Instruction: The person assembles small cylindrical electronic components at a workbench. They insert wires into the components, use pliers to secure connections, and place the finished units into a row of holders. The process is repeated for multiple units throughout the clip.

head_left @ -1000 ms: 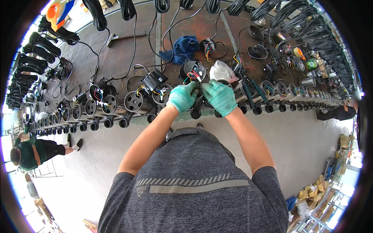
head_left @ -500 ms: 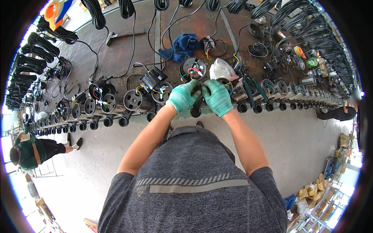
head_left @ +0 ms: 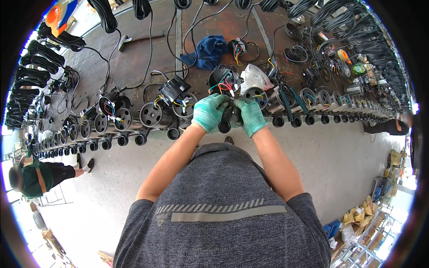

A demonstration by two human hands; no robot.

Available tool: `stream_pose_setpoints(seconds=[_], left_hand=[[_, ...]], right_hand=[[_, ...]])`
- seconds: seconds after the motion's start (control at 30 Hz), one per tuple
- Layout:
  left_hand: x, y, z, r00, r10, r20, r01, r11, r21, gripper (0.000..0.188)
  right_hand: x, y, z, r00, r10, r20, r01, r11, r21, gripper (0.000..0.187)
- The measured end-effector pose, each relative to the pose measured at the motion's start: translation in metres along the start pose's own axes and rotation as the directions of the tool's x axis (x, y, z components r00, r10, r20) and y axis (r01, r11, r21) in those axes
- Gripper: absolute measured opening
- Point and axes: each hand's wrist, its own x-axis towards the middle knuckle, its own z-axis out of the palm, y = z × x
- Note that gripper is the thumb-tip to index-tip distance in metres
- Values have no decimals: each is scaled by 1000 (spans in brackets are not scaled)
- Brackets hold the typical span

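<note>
"Watching the hands, what can you make out?"
"The left hand (head_left: 210, 111) and right hand (head_left: 251, 117) are close together at the near edge of the counter (head_left: 134, 62), fingers curled inward with only a narrow gap (what they pinch, if anything, I cannot tell)."
"And the housing (head_left: 219, 76)?"
"On the counter, just beyond the fingers, with coloured wires (head_left: 228, 85) and a white plug (head_left: 232, 93) spilling from its face."
"What's around it?"
"A white bag (head_left: 256, 78) beside it on the right, a blue cloth (head_left: 208, 49) farther back, and a black ring (head_left: 225, 127) below the hands"
</note>
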Motion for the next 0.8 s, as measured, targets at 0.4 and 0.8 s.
stream_pose_setpoints(seconds=[0.4,0.8], left_hand=[[2,-1,-2,998,-34,46,35,999,-21,20],[2,-4,-3,999,35,9,-35,998,-47,20]], right_hand=[[-2,-6,-26,444,-728,523,630,-161,-759,19],[-4,10,-8,852,-520,-56,433,761,-483,22]])
